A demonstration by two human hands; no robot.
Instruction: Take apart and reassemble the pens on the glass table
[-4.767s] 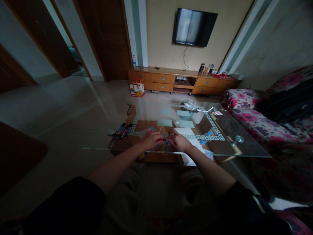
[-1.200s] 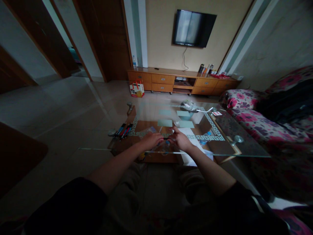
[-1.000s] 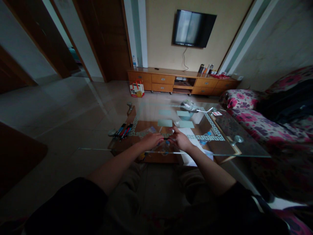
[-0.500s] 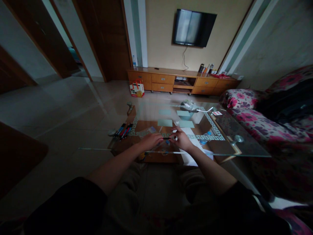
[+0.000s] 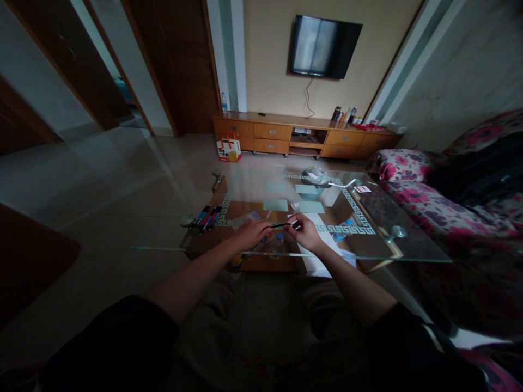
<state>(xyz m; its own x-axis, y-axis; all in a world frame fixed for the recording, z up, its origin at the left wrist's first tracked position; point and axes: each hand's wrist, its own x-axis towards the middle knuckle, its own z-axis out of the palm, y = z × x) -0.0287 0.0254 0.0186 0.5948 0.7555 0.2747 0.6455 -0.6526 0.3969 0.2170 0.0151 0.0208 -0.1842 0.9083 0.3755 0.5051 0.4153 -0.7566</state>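
Between my two hands, above the near edge of the glass table (image 5: 417,242), is a slim dark pen (image 5: 280,225), lying almost level. My left hand (image 5: 251,234) pinches its left end with the fingertips. On the other end are the closed thumb and fingers of my right hand (image 5: 304,232), which cover that tip. Several pens (image 5: 209,219), with black, blue and red parts, lie side by side on the table to the left of my left hand.
A crumpled clear bag (image 5: 316,175) and a small card (image 5: 362,189) lie toward the table's far right. A white box (image 5: 316,264) and a plastic bottle (image 5: 342,234) show near my right hand. A floral sofa (image 5: 412,165) stands at right, a TV cabinet (image 5: 237,128) beyond.
My right hand has shifted slightly right, and its raised fingers have curled down. More of the pen now shows between my hands.
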